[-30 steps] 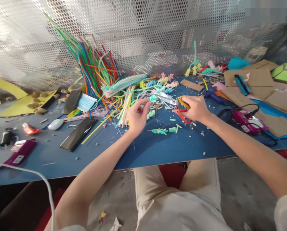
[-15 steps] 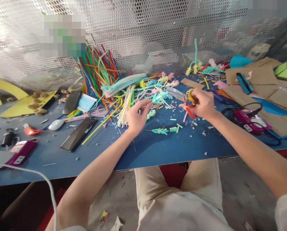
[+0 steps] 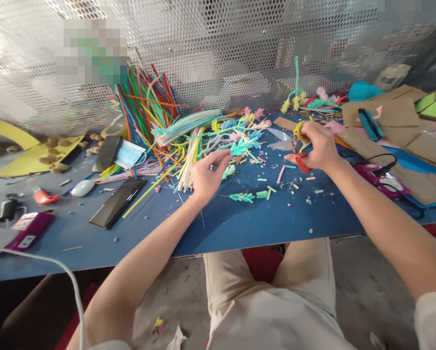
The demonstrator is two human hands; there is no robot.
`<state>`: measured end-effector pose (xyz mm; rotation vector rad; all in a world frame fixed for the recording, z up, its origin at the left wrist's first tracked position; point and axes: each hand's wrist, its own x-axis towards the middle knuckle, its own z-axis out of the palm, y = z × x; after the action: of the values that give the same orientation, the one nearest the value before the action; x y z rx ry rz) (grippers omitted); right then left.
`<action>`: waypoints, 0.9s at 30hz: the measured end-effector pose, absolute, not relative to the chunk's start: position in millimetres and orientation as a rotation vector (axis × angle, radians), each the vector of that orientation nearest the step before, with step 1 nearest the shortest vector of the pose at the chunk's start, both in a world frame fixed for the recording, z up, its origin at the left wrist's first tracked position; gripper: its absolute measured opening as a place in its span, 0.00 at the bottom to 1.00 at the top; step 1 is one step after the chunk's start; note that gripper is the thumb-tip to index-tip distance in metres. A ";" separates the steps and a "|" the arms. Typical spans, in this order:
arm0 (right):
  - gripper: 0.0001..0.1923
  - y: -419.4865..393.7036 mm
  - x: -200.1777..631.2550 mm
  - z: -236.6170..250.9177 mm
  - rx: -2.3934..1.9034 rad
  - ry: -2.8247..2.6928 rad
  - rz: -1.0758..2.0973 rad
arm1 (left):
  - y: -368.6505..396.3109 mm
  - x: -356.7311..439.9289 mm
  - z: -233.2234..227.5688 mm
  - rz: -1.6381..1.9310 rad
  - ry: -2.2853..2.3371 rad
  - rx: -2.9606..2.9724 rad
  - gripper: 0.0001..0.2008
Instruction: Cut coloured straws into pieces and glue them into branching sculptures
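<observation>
My left hand (image 3: 209, 177) pinches a small mint-green pipe-cleaner sprig (image 3: 242, 147) between thumb and fingertips. To the right, my right hand (image 3: 322, 146) has its fingers through the yellow and orange handles of a pair of scissors (image 3: 289, 142), whose blades stand apart and point left toward the sprig. A gap separates the blades from it. On the table in front of the hands lie a second green sprig (image 3: 242, 197) and several short cut green pieces (image 3: 264, 193). A bundle of cream and yellow pipe cleaners (image 3: 189, 163) lies just beyond my left hand.
Long coloured pipe cleaners (image 3: 145, 104) stand in a heap against the perforated metal panel (image 3: 203, 48). Left are a black phone (image 3: 116, 203), a face mask (image 3: 129, 154) and a purple power strip (image 3: 33, 228). Brown cardboard (image 3: 382, 119) and another purple power strip (image 3: 382, 181) lie right.
My right hand has moved a little to the right, away from the sprig, and the scissors have opened. My left hand stays almost in place with the sprig.
</observation>
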<state>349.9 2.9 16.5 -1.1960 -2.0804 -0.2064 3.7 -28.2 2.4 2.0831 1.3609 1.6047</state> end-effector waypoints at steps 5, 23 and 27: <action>0.35 -1.9 343.2 19.8 -1.218 -2.112 -0.182 | -28.4 3.4 3.6 1.611 1.403 2.045 0.15; 0.27 -6.7 328.6 12.6 -1.207 -2.158 -0.243 | -36.1 4.4 11.6 1.544 1.362 2.032 0.22; 0.27 -8.9 325.5 14.2 -1.272 -2.146 -0.267 | -35.9 5.0 9.8 1.544 1.358 2.026 0.21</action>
<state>325.5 -8.9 14.2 -1.2718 -2.1460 -0.2667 5.0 -35.9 9.8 2.0262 1.3578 1.5437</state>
